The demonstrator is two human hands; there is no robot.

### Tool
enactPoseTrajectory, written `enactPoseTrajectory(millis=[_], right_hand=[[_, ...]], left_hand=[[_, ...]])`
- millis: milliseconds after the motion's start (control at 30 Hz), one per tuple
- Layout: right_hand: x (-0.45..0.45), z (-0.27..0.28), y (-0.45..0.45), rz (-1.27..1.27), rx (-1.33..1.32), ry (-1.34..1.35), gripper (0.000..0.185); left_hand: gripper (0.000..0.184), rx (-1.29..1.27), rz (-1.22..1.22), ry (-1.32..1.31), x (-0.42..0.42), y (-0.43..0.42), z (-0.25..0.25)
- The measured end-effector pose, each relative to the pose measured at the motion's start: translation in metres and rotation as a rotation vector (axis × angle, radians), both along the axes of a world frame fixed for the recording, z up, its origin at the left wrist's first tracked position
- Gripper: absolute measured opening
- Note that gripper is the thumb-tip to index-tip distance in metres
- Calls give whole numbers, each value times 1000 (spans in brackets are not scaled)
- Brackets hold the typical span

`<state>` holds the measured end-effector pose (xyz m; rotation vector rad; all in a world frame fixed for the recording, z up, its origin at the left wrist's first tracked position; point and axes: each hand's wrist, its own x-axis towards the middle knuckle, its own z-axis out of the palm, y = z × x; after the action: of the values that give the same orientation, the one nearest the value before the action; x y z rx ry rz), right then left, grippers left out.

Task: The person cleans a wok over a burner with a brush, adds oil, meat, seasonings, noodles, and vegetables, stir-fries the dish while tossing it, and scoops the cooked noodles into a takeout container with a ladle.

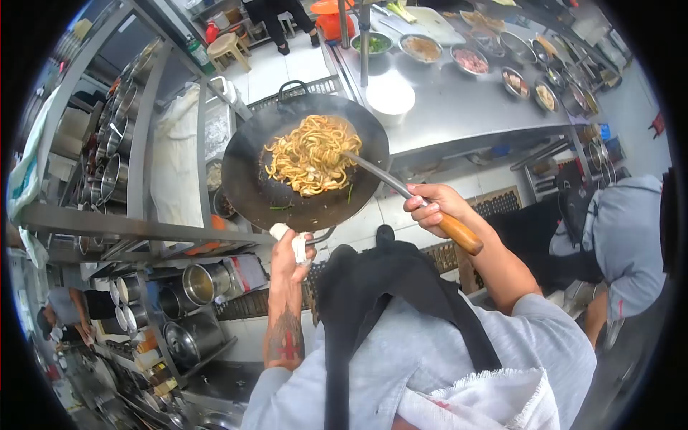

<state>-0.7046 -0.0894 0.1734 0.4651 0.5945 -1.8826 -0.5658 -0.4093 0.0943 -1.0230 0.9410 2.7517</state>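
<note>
A dark wok [240,175] with a heap of brown noodles [315,154] in it is held out in front of me, over the floor. My left hand [290,258] is closed round the wok's near handle, with a folded white cloth [279,230] in its grip. In my right hand [436,208] is a long metal wok utensil with a wooden handle [459,233]. Its tip reaches into the right side of the noodles, so I cannot tell if it is a ladle or a spatula. A white plate [390,93] lies on the steel counter just beyond the wok's right rim.
The steel counter [459,115] carries several bowls of ingredients, among them chopped greens [371,43] and raw meat [469,60]. Metal shelving [143,143] with pots stands at left. A person in grey [623,236] is close on my right; another person's legs [283,21] show at the far end.
</note>
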Motion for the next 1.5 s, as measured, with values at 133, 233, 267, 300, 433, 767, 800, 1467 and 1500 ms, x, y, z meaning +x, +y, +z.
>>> enactPoseTrajectory(millis=[133, 233, 267, 300, 433, 767, 800, 1467, 1500], right_hand=[[-29, 35, 26, 45, -54, 63, 14], [-47, 68, 42, 52, 147, 255, 27], [-50, 86, 42, 69, 288, 390, 31], [-54, 99, 41, 124, 394, 522, 42], [-43, 91, 16, 532, 1212, 1693, 56], [-119, 62, -61, 585, 1336, 2254, 63], [-129, 46, -80, 609, 1344, 2246, 62], [36, -45, -177, 200, 194, 21, 12], [47, -27, -179, 205, 288, 121, 22]], left_hand=[[3, -119, 44, 81, -26, 23, 26], [15, -283, 42, 76, -55, 29, 49], [14, -277, 43, 102, -63, 29, 54], [14, -286, 50, 107, -70, 26, 55], [5, -116, 21, 321, -91, 8, 47], [12, -3, 177, 260, -89, 6, 34], [13, -52, 212, 228, -84, 2, 26], [14, -395, 21, -165, -30, -96, -66], [14, -414, 6, -173, -25, -101, -71]])
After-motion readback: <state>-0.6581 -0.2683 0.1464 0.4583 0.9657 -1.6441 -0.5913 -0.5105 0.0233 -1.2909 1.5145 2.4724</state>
